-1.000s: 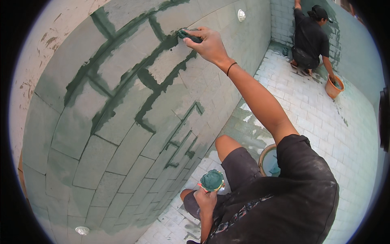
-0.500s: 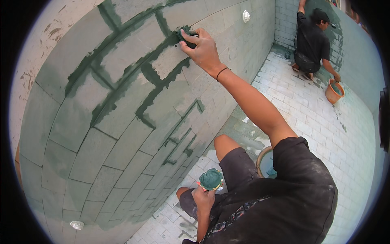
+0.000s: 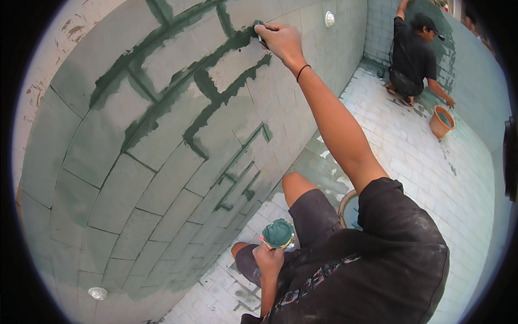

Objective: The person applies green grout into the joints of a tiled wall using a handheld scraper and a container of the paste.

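My right hand [image 3: 283, 42], a thin dark band at its wrist, is raised to the tiled wall [image 3: 156, 183]. Its fingers pinch a small dark spreader [image 3: 262, 39] smeared with green grout, partly hidden by the hand. The spreader meets the wall at the end of a dark green grout line [image 3: 216, 56]. Low in front of my body, my left hand [image 3: 268, 260] is wrapped around a small cup [image 3: 292, 237]. Thick green grout [image 3: 278, 233] fills that cup close to its rim.
A round tub [image 3: 345, 208] stands on the tiled floor [image 3: 388, 156] beside my knee, partly covered by my sleeve. At the far right a crouching person [image 3: 415, 59] works at another wall, near an orange bucket [image 3: 441, 125]. White round fittings [image 3: 329, 19] stick out of the wall.
My right hand has moved a little up and to the right along the joint, extending the green line. The other person's lower hand has come off the bucket.
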Action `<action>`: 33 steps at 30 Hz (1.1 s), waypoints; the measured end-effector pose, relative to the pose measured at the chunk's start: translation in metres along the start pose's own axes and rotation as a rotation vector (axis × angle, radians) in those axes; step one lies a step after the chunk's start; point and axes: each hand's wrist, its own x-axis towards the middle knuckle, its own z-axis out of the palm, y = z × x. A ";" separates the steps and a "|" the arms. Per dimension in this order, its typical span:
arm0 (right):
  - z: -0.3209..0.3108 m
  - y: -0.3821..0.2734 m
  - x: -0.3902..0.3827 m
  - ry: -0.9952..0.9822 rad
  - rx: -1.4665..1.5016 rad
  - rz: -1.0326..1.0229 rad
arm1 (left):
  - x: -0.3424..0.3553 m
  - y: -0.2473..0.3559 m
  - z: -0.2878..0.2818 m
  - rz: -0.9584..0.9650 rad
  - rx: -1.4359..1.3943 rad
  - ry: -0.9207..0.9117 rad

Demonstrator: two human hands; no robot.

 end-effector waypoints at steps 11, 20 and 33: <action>0.018 -0.014 -0.043 -0.234 -0.012 -0.038 | 0.005 0.003 0.018 0.065 -0.113 -0.091; -0.025 0.000 -0.026 -0.050 -0.099 -0.198 | -0.006 0.019 0.021 0.002 -0.094 -0.092; -0.010 0.051 -0.044 -0.092 -0.283 -0.328 | -0.005 0.016 0.017 -0.013 -0.060 -0.126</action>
